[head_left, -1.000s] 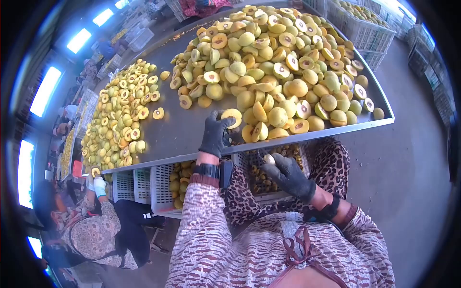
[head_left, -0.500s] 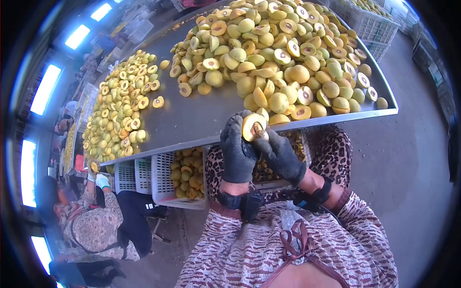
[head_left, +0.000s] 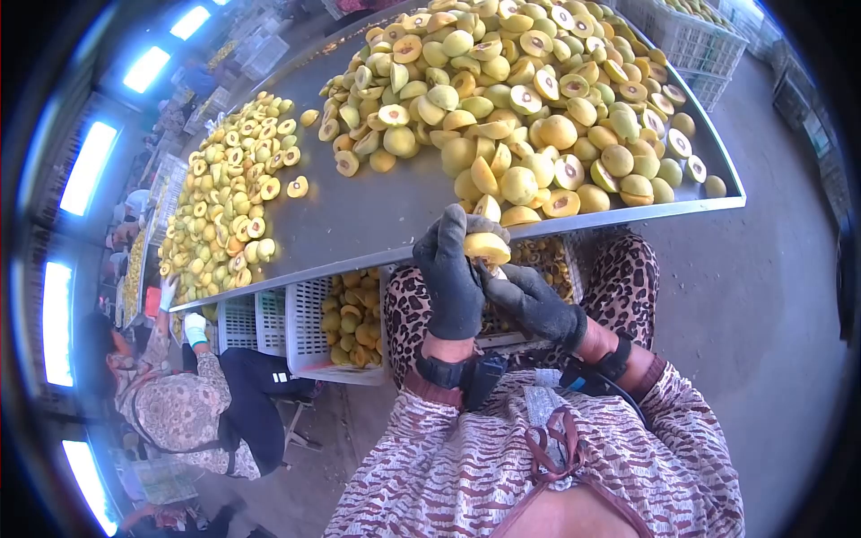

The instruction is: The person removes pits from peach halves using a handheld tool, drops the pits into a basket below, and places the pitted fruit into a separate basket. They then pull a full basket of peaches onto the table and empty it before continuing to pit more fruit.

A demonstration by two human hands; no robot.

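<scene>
In the head view, my left hand (head_left: 454, 285), in a dark grey glove, grips a yellow peach half (head_left: 487, 247) just off the table's front edge. Its cut side is tipped down towards me. My right hand (head_left: 538, 307), gloved alike, is closed close below the fruit. Its fingertips meet at the underside of the half, where a small pale thing shows; I cannot make out what it is. Beyond my hands, a big heap of whole-looking and halved peaches (head_left: 558, 134) covers the right part of the metal table (head_left: 345, 211).
A second pile of peach halves (head_left: 215, 215) lies on the table's left part. Below the edge stand a white crate (head_left: 305, 327) with peaches and a container of brownish pieces (head_left: 552, 264) between my knees. A co-worker (head_left: 184, 408) in white gloves sits at left. Stacked crates (head_left: 686, 49) stand at back right.
The peach half has turned in my left hand: its cut face with the pit cavity showed before, and now mostly its outer side does. My right hand has moved slightly down. The co-worker's hands have separated.
</scene>
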